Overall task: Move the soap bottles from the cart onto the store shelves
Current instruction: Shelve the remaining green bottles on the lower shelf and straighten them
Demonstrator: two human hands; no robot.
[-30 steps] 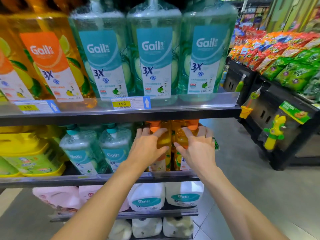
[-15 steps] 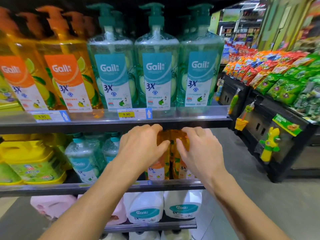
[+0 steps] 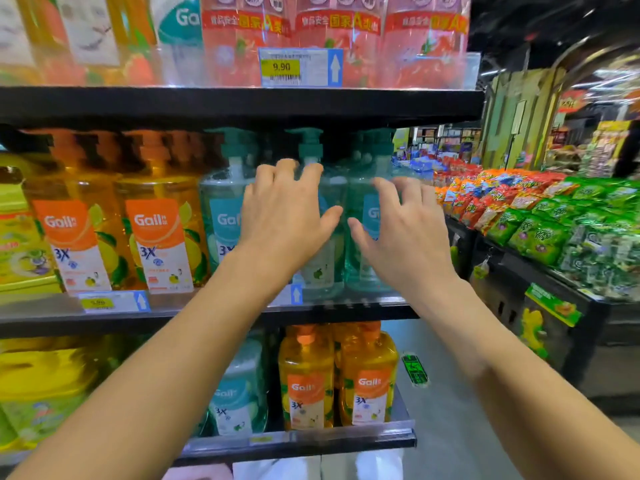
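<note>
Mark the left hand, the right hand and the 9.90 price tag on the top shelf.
left hand (image 3: 282,220): head view, on the back of the hand.
right hand (image 3: 408,237): head view, on the back of the hand.
9.90 price tag (image 3: 282,67): head view, on its yellow price patch.

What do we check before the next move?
1. Left hand free: ok, fingers spread, holds nothing.
2. Right hand free: ok, fingers spread, holds nothing.
3. Orange bottles seated on the lower shelf: ok, both upright, side by side behind the front rail.
4. Teal bottles on the middle shelf upright: ok.
5. Hands clear of the teal bottles: cannot tell, motion blur hides any contact.
6. Cart located: cannot tell, not in view.
</note>
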